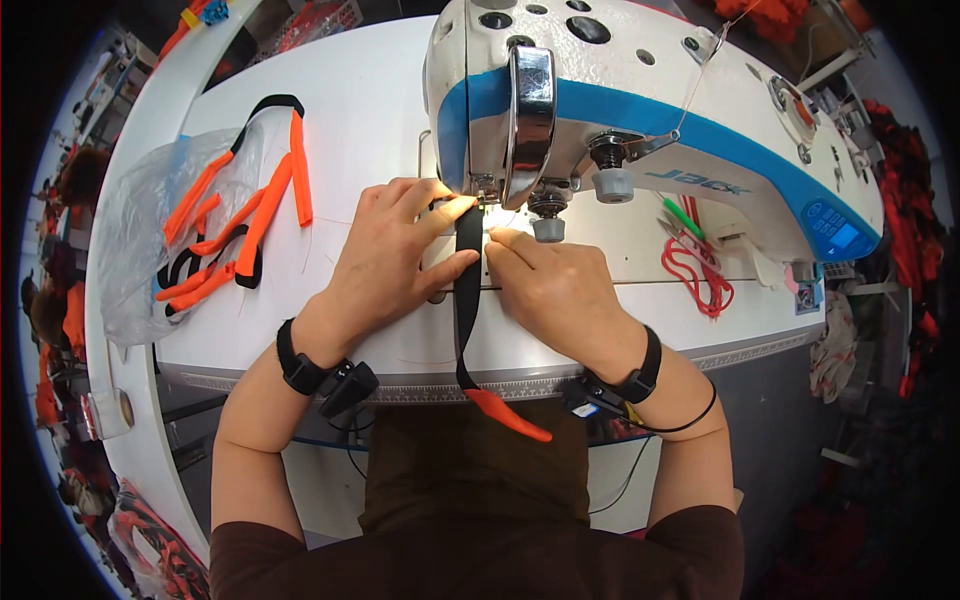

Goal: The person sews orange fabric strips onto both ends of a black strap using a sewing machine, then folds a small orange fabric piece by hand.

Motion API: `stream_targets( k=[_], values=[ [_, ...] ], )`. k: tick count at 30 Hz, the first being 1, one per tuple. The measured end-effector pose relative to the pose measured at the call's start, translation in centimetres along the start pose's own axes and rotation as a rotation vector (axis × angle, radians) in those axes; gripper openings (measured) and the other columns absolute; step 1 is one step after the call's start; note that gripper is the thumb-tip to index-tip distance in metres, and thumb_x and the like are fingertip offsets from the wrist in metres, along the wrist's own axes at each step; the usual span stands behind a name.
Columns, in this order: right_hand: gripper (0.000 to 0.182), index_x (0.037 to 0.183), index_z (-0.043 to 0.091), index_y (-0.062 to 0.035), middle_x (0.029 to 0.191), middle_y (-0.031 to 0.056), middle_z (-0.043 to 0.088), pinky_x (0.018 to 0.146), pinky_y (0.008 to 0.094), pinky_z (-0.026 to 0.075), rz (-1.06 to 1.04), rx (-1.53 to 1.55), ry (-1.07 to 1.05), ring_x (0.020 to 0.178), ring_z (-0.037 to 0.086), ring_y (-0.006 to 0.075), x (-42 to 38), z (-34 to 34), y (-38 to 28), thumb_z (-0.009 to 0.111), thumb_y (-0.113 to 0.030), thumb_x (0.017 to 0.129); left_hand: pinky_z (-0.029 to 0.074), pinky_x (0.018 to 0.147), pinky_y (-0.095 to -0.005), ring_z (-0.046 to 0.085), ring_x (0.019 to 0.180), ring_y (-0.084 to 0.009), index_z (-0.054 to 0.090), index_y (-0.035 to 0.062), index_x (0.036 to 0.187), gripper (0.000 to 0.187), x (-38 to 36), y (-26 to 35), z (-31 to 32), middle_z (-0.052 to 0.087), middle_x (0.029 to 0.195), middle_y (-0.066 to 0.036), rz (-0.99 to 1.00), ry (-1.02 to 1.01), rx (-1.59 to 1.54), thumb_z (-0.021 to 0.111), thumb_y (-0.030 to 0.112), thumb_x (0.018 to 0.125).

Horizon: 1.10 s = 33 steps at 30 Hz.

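Note:
A black fabric strap (467, 290) runs from under the sewing machine's presser foot (484, 188) toward me. It hangs over the table's front edge and finishes in an orange end (508, 415). My left hand (395, 240) lies along the strap's left side, its index fingertip close to the foot and its thumb against the strap, gripping it. Just right of the strap, my right hand (555, 285) is closed, with thumb and index finger pinched together near the needle plate. What that pinch holds, if anything, is hidden.
The white and blue sewing machine (640, 110) spans the back and right. Orange and black strips (270, 215) lie partly on a clear plastic bag (130, 220) at left. Red cord (690, 270) and a green-handled tool (684, 216) sit under the machine arm. A ruler strip (720, 355) lines the front edge.

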State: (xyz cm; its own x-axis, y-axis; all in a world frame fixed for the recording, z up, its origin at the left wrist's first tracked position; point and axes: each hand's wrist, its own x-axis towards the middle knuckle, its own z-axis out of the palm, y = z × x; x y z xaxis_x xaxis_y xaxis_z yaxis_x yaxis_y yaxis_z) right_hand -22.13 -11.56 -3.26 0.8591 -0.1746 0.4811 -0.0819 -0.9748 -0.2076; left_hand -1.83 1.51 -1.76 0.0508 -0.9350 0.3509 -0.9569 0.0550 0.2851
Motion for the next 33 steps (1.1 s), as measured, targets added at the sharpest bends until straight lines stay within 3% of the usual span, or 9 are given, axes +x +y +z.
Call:
stream_targets(
  k=[19,25,27,31,33],
  values=[
    [0.035,0.11,0.075,-0.0053,0.116,0.0043,0.076,0.06,0.0346,0.058,-0.009,-0.003,0.029,0.071,0.073,0.0207,0.2,0.2,-0.3,0.078,-0.001,0.075,0.044,0.105,-0.0451,0.059,0.125,-0.0321,0.073,0.0077,0.132,0.046,0.0,-0.2,0.0,0.067,0.127,-0.01,-0.011,-0.022,-0.011,0.082,0.032,0.093],
    [0.043,0.118,0.075,-0.0053,0.116,0.0064,0.073,0.068,0.0363,0.059,-0.098,0.091,0.107,0.091,0.073,0.0239,0.7,0.4,-0.3,0.079,-0.001,0.075,0.044,0.106,-0.0456,0.059,0.126,-0.0326,0.073,0.0071,0.131,0.045,0.0,-0.4,0.0,0.066,0.129,-0.011,-0.009,-0.021,-0.028,0.082,0.026,0.09],
    [0.032,0.111,0.074,-0.0013,0.105,0.0092,0.071,0.078,0.0411,0.057,-0.08,0.136,0.064,0.092,0.069,0.0292,1.2,-0.1,-0.5,0.079,-0.01,0.081,0.043,0.107,-0.0465,0.058,0.127,-0.0336,0.071,0.0068,0.133,0.044,0.0,-0.5,-0.1,0.066,0.133,-0.012,-0.002,-0.029,-0.074,0.077,0.018,0.091],
    [0.027,0.109,0.074,-0.0035,0.108,0.0096,0.07,0.083,0.0435,0.055,-0.07,0.124,0.072,0.094,0.067,0.0306,1.4,0.0,-0.7,0.08,-0.018,0.087,0.039,0.112,-0.0485,0.055,0.128,-0.0373,0.071,0.0023,0.131,0.038,-0.3,-0.9,0.6,0.063,0.128,-0.016,0.023,0.039,-0.148,0.068,0.014,0.095],
    [0.024,0.106,0.072,-0.0039,0.11,0.01,0.07,0.083,0.0435,0.053,-0.05,0.117,-0.016,0.092,0.067,0.0302,1.3,-0.4,-0.6,0.078,-0.023,0.092,0.036,0.119,-0.0504,0.053,0.136,-0.0385,0.071,0.0013,0.133,0.038,-0.4,-1.2,0.7,0.064,0.132,-0.017,0.101,0.102,-0.094,0.061,0.007,0.097]
  ],
)
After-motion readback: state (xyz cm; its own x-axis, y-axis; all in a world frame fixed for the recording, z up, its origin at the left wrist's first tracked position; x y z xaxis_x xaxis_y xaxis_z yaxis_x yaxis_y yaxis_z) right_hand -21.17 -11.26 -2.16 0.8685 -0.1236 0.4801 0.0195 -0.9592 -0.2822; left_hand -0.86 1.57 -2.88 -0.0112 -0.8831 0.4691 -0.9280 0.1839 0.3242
